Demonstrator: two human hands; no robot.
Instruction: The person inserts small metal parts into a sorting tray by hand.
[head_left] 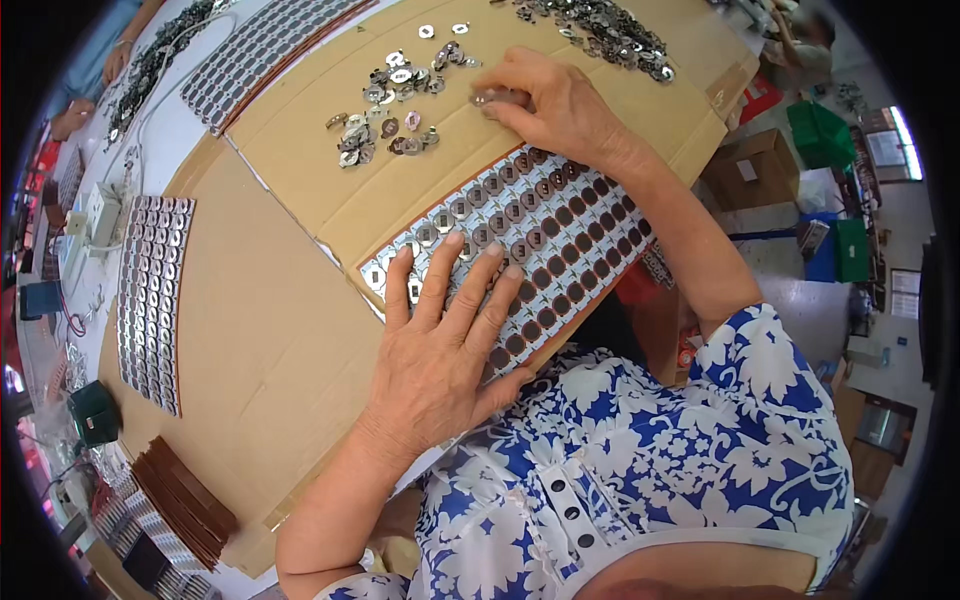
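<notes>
A tray-like panel [586, 238] with rows of round slots lies slanted in front of me on cardboard. Shiny metal discs fill its upper rows, while the rows nearer me show dark round spots. My left hand [432, 350] rests spread over the panel's left part, its fingertips touching the discs and hiding some of them. Beyond the panel's far edge, my right hand [560, 105] is curled close to the cardboard, thumb and fingers pinching small metal discs [500, 97]. Just left of it is a loose heap of similar discs [400, 77].
Another pile of metal parts [620, 38] lies at the far right. Filled panels stand at the left [152, 300] and far left [265, 60]. A brown stack of strips [183, 500] sits near the lower left. Another person's hand [72, 120] shows across the table.
</notes>
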